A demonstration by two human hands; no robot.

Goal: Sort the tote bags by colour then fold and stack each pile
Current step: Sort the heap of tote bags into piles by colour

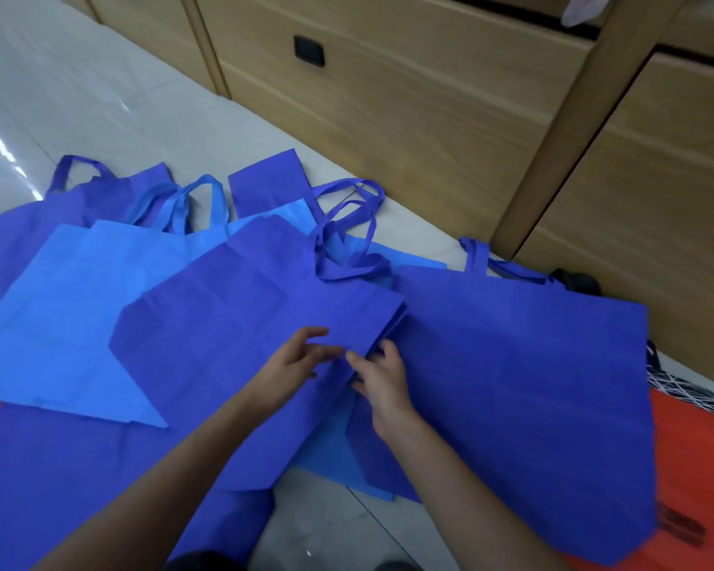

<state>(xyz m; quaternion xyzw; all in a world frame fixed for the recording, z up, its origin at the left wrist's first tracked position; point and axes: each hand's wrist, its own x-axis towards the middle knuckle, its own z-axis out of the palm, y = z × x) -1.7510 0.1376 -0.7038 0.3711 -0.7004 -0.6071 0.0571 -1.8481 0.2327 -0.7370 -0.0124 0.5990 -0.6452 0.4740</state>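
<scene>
Several tote bags lie spread on the floor. A dark blue bag (pixel 231 315) lies flat in the middle with its handles (pixel 347 241) at the far end. My left hand (pixel 293 364) and my right hand (pixel 382 379) meet at its near right edge, fingers pinching the fabric there. A light blue bag (pixel 71 323) lies to the left, partly under it. Another dark blue bag (pixel 524 385) is spread out on the right. A small folded dark blue bag (pixel 264 183) sits at the back. Orange bags (pixel 693 455) show at the right edge and at the far left.
Wooden drawer fronts (pixel 409 101) run along the back and right. Glossy grey floor tiles (pixel 58 96) lie at the far left. A white-and-black patterned item (pixel 672 385) lies beside the orange fabric. More dark blue bags (pixel 50 488) overlap at the near left.
</scene>
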